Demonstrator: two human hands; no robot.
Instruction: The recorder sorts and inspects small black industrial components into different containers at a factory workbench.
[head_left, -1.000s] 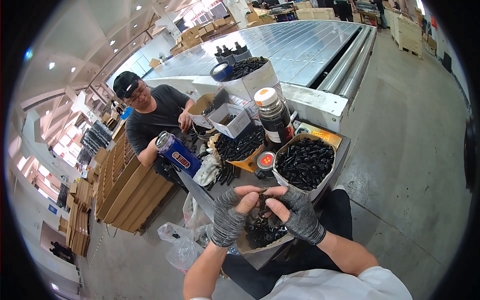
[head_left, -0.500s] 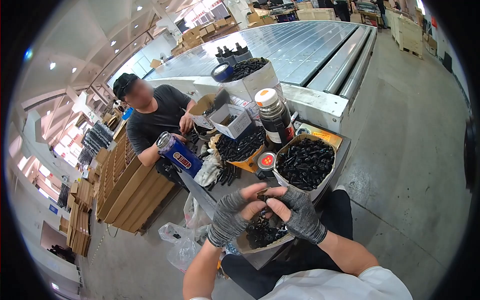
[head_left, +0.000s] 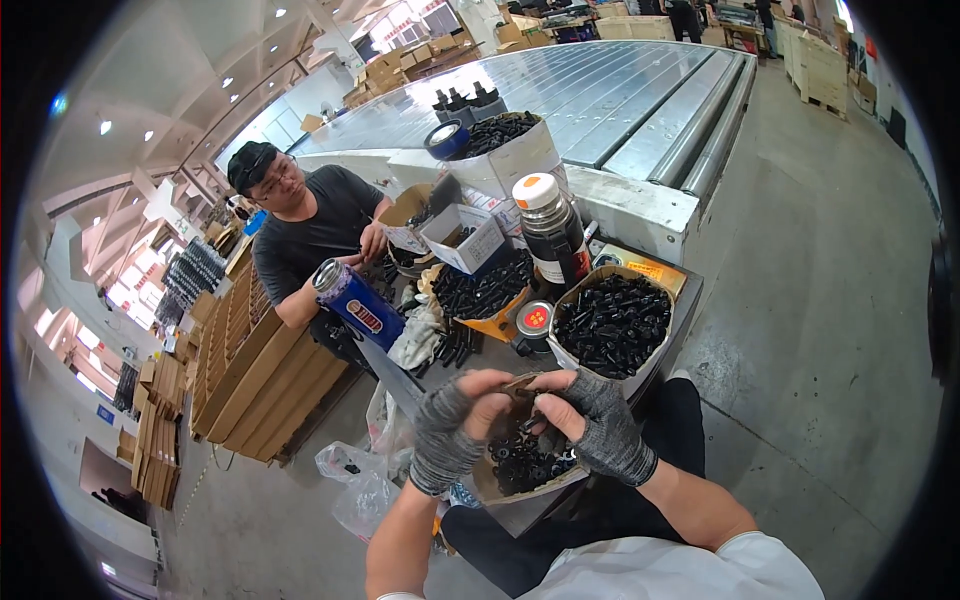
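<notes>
Both hands wear grey fingerless gloves and work close together above an open box (head_left: 488, 492) of small black parts. My right hand (head_left: 600, 425) pinches a small dark part between thumb and forefinger; its exact kind is too small to tell. My left hand (head_left: 450, 430) faces it from the other side, thumb and fingers curled in. Whatever its fingertips hold cannot be made out. Below the hands, loose black parts (head_left: 525, 465) fill the box, some with shiny pale bits. Just beyond my right hand stands a larger tub (head_left: 612, 320) heaped with short black pieces.
Past the hands stand a flask with a white lid (head_left: 537, 192), a red-topped round tin (head_left: 534, 318), a white carton (head_left: 462, 240) and a blue can (head_left: 358, 305). A co-worker (head_left: 315, 220) sits at the left. Clear plastic bags (head_left: 360, 495) hang by my left forearm. Behind lies a large metal-topped platform (head_left: 600, 100).
My hands have drawn slightly apart, the left shifting a little to the left. My right thumb and forefinger stay pinched. The co-worker's head has turned.
</notes>
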